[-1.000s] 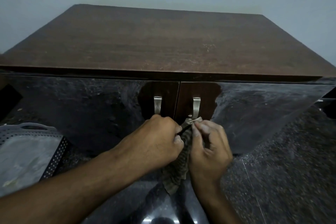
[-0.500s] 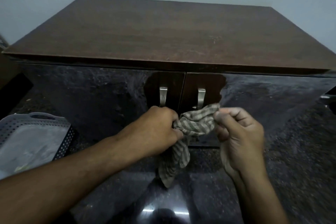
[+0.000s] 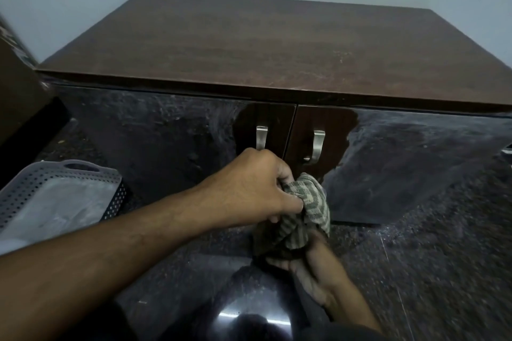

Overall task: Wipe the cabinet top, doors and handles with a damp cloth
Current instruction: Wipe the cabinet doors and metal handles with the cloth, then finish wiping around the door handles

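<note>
Both hands' grip closed on crumpled checked cloth [image 3: 307,207], L hand [image 3: 257,185] above R hand [image 3: 310,266].

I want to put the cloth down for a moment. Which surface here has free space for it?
The cabinet top is bare from front edge to wall. The floor right of the hands is bare too. Left, the grey basket fills the floor. By the handles, left hand, right hand and cloth crowd.
</note>
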